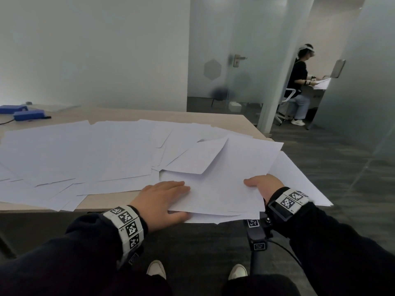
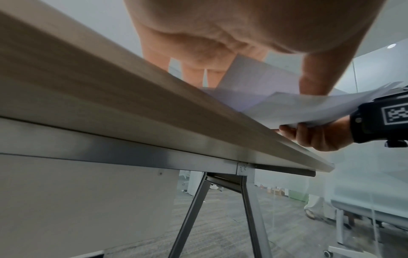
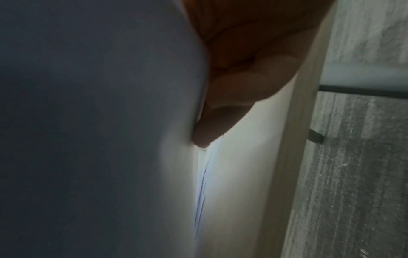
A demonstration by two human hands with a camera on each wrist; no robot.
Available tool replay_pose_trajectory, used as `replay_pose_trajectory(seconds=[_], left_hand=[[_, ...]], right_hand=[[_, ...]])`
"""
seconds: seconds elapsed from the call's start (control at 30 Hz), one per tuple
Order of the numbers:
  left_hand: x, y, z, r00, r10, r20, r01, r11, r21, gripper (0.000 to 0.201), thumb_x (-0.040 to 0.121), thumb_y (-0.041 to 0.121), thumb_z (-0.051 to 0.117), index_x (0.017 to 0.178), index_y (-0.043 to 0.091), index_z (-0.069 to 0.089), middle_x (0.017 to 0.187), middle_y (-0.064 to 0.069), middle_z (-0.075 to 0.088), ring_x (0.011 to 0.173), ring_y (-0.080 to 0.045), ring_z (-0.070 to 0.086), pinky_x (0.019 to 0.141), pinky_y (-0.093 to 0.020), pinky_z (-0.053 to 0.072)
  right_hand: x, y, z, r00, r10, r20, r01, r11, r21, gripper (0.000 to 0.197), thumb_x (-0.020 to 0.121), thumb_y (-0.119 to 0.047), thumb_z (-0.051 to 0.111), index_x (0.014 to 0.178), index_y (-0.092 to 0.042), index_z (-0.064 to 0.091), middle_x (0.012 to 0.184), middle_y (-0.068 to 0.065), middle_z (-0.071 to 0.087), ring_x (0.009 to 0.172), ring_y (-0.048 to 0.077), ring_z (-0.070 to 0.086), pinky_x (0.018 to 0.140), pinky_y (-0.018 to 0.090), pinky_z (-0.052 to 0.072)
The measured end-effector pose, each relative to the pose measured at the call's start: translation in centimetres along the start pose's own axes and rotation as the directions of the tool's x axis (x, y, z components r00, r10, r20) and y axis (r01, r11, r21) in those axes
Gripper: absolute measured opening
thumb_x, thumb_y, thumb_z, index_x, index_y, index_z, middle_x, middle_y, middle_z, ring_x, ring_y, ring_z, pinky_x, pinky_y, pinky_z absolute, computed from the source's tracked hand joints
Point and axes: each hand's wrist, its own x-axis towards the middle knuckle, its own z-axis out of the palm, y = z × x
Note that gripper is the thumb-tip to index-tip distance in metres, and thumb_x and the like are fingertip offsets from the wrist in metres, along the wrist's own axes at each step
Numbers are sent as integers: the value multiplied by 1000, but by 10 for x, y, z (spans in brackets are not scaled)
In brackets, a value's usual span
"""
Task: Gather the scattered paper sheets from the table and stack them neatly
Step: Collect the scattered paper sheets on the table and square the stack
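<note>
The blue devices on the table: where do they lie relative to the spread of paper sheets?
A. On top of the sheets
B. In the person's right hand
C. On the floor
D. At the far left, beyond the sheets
D: the blue devices sit at the table's far left corner, beyond the paper sheets.

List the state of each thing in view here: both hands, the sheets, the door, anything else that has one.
Left hand: fingers flat on top of the gathered sheets, thumb under their near edge.
Right hand: grips the gathered sheets' right edge.
Gathered sheets: loose, uneven bundle overhanging the table's near edge.
Scattered sheets: overlapping, spread flat across the table.
Glass door: closed.
</note>
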Motion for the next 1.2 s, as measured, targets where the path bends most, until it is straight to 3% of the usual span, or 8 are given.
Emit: replay_pose_trajectory(seconds=[0.13, 0.23, 0.33, 0.57, 0.63, 0.73, 1.0, 1.2], left_hand=[[13, 27, -7, 999, -6, 31, 9, 995, -97, 96, 70, 94, 26, 151, 43, 31, 159, 21, 27, 145, -5, 27, 119, -40, 26], [26, 43, -12, 996, -88, 4, 85, 944, -318, 64, 89, 65, 52, 146, 38, 40, 155, 16, 37, 135, -6, 40, 111, -29, 34], [41, 59, -17, 980, -198, -31, 161, 870, -466, 57, 93, 40, 62, 146, 30, 41, 153, 7, 40, 129, -13, 46, 104, -29, 40], [83, 65, -24, 935, -354, 20, 282, 707, -648, 42, 94, 33, 58, 135, 25, 53, 128, 3, 62, 113, -23, 60, 91, -38, 53], [90, 71, -25, 918, -389, 73, 319, 619, -717, 26, 95, 35, 59, 119, 26, 60, 114, 0, 67, 100, -25, 65, 77, -37, 59], [98, 76, -25, 899, -428, 91, 323, 510, -797, 10, 96, 32, 60, 96, 24, 67, 104, -9, 71, 92, -27, 68, 73, -39, 60], [100, 67, -25, 825, -563, 49, 214, 231, -949, 12, 98, 27, 57, 90, 22, 65, 101, -7, 67, 88, -24, 63, 54, -31, 54], [79, 51, -8, 721, -670, 176, 188, -55, -981, 6, 101, 18, 51, 101, 17, 57, 103, -13, 63, 79, -35, 66, 50, -36, 57]], right_hand=[[-9, 2, -31, 997, -36, -64, 40, 997, 61, 8, 85, -1, 72, 85, -7, 67, 113, 20, 70, 105, 40, 66, 100, 54, 50], [-14, 9, -52, 990, -83, -117, 96, 989, 111, 11, 86, -3, 71, 90, -13, 68, 111, 16, 72, 104, 38, 67, 100, 55, 50], [-19, 15, -70, 978, -121, -170, 149, 976, 161, 13, 87, -4, 70, 97, -13, 69, 110, 14, 72, 104, 38, 68, 100, 55, 50], [-30, 29, -109, 976, -96, -198, 153, 942, 299, 13, 85, -2, 72, 93, -12, 73, 96, 11, 77, 97, 37, 71, 95, 54, 53], [-35, 30, -116, 980, -91, -176, 146, 933, 328, 13, 88, -1, 69, 96, -10, 74, 98, 12, 77, 97, 37, 72, 94, 53, 54], [-35, 31, -122, 983, -90, -158, 144, 916, 375, 18, 88, -7, 70, 106, -7, 73, 105, 15, 76, 99, 39, 72, 96, 57, 52], [-27, 27, -102, 995, -25, -94, 73, 833, 548, 49, 82, -34, 78, 122, -8, 68, 114, 17, 73, 102, 41, 71, 94, 60, 53], [-21, 27, -62, 997, -47, -65, 74, 863, 501, 24, 94, -12, 64, 118, -10, 67, 106, 15, 76, 93, 36, 74, 87, 51, 57]])
